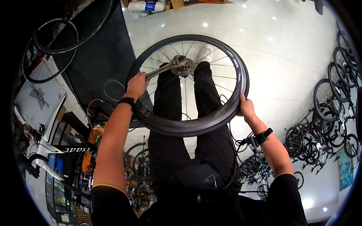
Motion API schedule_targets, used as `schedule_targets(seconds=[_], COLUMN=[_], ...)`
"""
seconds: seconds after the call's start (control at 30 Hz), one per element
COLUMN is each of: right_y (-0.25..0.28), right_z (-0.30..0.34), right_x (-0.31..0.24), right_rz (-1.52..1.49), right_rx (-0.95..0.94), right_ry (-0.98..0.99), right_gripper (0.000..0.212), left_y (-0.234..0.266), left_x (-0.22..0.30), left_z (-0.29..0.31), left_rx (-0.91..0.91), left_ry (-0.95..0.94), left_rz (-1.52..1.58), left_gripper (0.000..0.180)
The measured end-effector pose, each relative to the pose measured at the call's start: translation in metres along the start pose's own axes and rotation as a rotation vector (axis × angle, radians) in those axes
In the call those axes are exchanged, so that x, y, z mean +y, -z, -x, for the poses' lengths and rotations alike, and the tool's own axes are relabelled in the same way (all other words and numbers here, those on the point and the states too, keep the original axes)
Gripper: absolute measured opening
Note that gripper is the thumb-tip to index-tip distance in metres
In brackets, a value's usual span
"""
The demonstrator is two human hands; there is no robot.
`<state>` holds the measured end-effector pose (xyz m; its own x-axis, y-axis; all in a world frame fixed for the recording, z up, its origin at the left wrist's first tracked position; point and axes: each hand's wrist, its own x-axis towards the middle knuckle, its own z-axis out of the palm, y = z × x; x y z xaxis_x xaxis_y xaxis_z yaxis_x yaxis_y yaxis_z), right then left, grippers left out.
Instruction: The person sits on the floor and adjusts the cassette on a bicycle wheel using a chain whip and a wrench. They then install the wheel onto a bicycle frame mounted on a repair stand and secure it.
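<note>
A black deep-rim bicycle wheel (211, 124) with thin spokes lies flat in front of me, above my black-trousered legs. A silver toothed cassette (185, 69) sits at its hub. My left hand (136, 85) grips the handle of a silver adjustable wrench (167, 66) whose jaw sits at the cassette. My right hand (246, 107) clasps the wheel's rim on the right side. Both wrists wear black bands.
Two bare black rims (56, 37) lean at the upper left beside a dark mat (102, 56). A row of bicycles (332, 113) stands along the right. White bottles (147, 6) lie at the top. Shelves and an orange cable (90, 109) crowd the left.
</note>
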<state>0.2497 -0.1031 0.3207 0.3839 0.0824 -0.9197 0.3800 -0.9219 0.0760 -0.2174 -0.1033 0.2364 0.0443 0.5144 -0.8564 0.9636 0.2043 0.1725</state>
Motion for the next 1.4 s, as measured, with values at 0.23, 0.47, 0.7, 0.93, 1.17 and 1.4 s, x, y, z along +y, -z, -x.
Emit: schedule_targets(seconds=[0.23,0.47,0.7,0.93,1.17,1.4], right_y=[0.019,0.006,0.003,0.003,0.011,0.008], right_z=[-0.01,-0.099,-0.105,-0.098,-0.118,-0.114], right_x=[-0.023,-0.01,-0.015,-0.019,-0.015,0.005], right_rz=[-0.049,0.019,0.176,0.191,0.271,0.211], right_rx=[-0.164,0.214,0.305,0.265,0.231,0.231], right_ry=[-0.113,0.037,-0.002,-0.041,0.015,0.021], right_gripper=[0.056,0.067,0.065,0.066,0.074,0.075], left_y=[-0.001,0.01,0.017,0.014,0.015,0.008], left_x=[0.0,-0.007,-0.018,-0.036,-0.04,-0.026], left_z=[-0.009,-0.024,-0.036,-0.049,-0.073,-0.038], left_rx=[-0.105,-0.066,-0.02,0.0,0.051,-0.03], left_ry=[-0.018,-0.163,-0.387,-0.503,-0.535,-0.403], left_rz=[-0.084,-0.187,-0.15,-0.12,-0.088,-0.091], left_gripper=[0.029,0.023,0.025,0.023,0.023,0.023])
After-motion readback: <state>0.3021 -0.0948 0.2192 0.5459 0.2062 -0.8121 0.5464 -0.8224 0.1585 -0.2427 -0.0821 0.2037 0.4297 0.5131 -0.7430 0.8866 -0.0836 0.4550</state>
